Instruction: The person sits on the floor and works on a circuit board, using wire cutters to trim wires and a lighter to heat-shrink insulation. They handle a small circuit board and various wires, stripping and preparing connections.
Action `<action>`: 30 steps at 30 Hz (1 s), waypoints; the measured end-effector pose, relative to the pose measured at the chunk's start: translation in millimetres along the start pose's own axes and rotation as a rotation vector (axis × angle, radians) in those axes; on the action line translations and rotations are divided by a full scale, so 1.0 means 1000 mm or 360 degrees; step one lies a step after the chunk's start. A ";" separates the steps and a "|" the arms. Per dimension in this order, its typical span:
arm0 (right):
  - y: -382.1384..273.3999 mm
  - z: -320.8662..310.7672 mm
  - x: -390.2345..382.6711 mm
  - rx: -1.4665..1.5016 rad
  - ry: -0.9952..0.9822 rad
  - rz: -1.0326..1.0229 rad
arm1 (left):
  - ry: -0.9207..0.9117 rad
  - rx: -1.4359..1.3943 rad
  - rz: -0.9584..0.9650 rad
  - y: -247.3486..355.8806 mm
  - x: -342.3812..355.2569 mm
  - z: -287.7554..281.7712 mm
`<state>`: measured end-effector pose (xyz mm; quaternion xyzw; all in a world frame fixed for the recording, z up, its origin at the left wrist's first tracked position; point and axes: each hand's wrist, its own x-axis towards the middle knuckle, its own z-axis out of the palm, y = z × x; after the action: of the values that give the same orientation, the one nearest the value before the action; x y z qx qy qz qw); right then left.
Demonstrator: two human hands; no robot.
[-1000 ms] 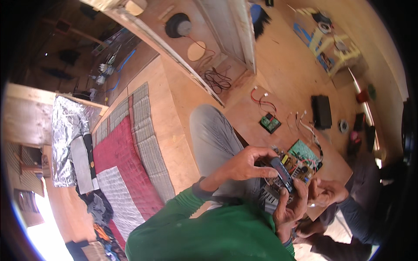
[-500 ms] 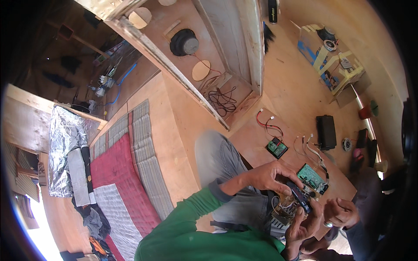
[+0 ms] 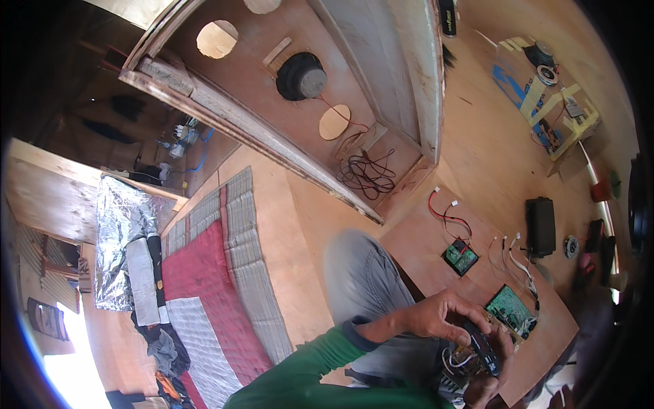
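Observation:
My left hand (image 3: 430, 317) pinches the upper end of a small black panel (image 3: 483, 350) between thumb and fingers. My right hand (image 3: 482, 391) is closed around the panel's other end and far edge, its palm partly out of the picture. Just beside the panel, over my lap, is a circuit assembly with light wires (image 3: 460, 360); whether it is joined to the panel I cannot tell. Close to my fingers, a green circuit board (image 3: 511, 310) with a bundle of wires lies on a brown sheet (image 3: 426, 235). A smaller green board (image 3: 461, 258) with red and black leads lies farther off.
An open wooden cabinet (image 3: 436, 88) stands ahead, with a speaker (image 3: 300, 76) and coiled cable (image 3: 368, 174) inside. To the right are a black case (image 3: 541, 227) and a taped cardboard box (image 3: 579, 123). A quilted mat (image 3: 197, 273) lies left. Another person's fingers (image 3: 563, 397) show at lower right.
The view has swung, so the scene sits farther right and lower. My right fingers now wrap the panel's far side. The other person's hand has drawn away toward the lower right.

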<state>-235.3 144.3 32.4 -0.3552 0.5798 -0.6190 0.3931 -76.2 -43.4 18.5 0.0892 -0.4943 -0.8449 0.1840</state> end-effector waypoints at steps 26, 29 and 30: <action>-0.044 -0.010 0.023 -0.0265 -0.0239 0.0336 | 0.0241 -0.0059 -0.0010 -0.014 -0.010 -0.007; -0.020 -0.019 0.008 -0.0193 -0.0067 0.0303 | 0.0244 0.0012 0.0006 -0.009 -0.011 -0.009; -0.011 -0.025 0.002 -0.0150 -0.0007 0.0248 | 0.0257 0.0047 0.0041 -0.006 -0.009 -0.008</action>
<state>-259.3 153.8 41.9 -0.3285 0.6333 -0.5577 0.4242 -66.3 -43.3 8.8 0.1535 -0.4914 -0.8251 0.2328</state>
